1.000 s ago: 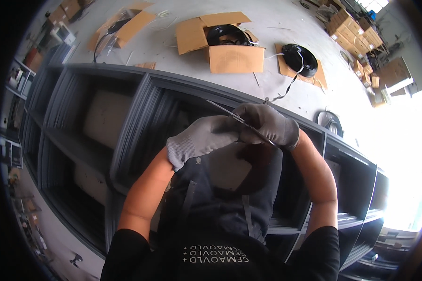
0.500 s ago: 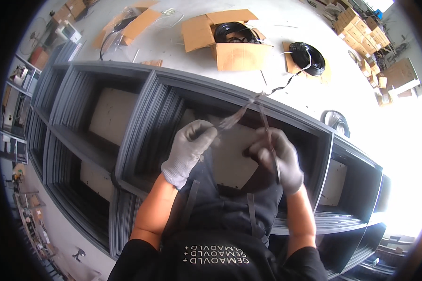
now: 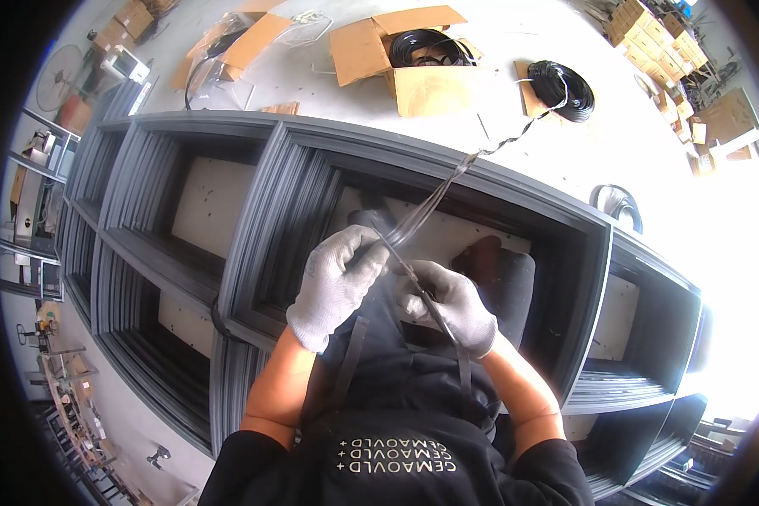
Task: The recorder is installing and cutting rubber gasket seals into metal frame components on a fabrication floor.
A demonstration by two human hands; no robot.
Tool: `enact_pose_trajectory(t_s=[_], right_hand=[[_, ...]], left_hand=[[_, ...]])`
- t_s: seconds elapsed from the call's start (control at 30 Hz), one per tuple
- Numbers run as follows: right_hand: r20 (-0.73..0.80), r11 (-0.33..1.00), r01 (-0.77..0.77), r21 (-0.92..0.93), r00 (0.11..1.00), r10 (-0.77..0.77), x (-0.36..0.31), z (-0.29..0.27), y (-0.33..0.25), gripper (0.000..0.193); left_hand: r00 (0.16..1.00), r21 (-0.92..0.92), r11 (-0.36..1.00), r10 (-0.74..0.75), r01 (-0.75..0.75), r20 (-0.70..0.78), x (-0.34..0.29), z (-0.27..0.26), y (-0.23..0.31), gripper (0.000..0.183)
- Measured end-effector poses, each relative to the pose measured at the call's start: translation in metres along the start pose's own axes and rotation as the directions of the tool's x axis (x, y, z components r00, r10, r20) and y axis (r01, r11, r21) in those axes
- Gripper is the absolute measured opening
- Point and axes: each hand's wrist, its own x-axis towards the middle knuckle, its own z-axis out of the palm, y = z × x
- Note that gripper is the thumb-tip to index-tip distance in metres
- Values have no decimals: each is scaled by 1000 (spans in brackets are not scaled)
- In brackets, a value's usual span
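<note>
Both my hands wear pale grey work gloves and meet over the middle opening of a stack of dark grey frames [image 3: 257,190]. Closed, my left hand [image 3: 336,282] pinches the near end of a bundle of thin dark strips [image 3: 434,202]. The bundle runs away over the frames' far edge, where it twists together, toward a black coil on the floor. My right hand [image 3: 454,310], also closed, grips a single dark strip [image 3: 403,265] that slants across the bundle's end by my left fingers. The strips' tips near my left thumb are blurred.
Beyond the frames lie the black coil [image 3: 575,99], an open cardboard box [image 3: 434,91] with another coil inside, and a second open box [image 3: 249,42]. One more coil [image 3: 620,207] rests by the frames' right side. Stacked cartons [image 3: 649,42] stand far right. Frame bars surround my legs.
My right hand has moved left and closer to my left hand, bringing its strip across the bundle. The bundle now stretches straighter from the far edge to my left hand.
</note>
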Motion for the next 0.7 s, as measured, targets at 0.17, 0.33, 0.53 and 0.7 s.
enact_pose_trajectory(t_s=[0.17,0.33,0.53,0.7], right_hand=[[-28,992,-30,123,999,33,-7,2,-2,63],[-101,994,64,-84,992,-72,-10,2,2,61],[-7,984,-82,158,996,84,-20,-1,1,57],[40,982,-65,176,997,59,-22,-2,2,54]], left_hand=[[897,486,780,442,-393,16,-3,9,9,7],[810,775,435,564,-459,163,-5,9,10,9],[997,75,997,15,-20,72,-10,3,4,16],[967,-101,988,-88,115,240,-4,-12,-6,26]])
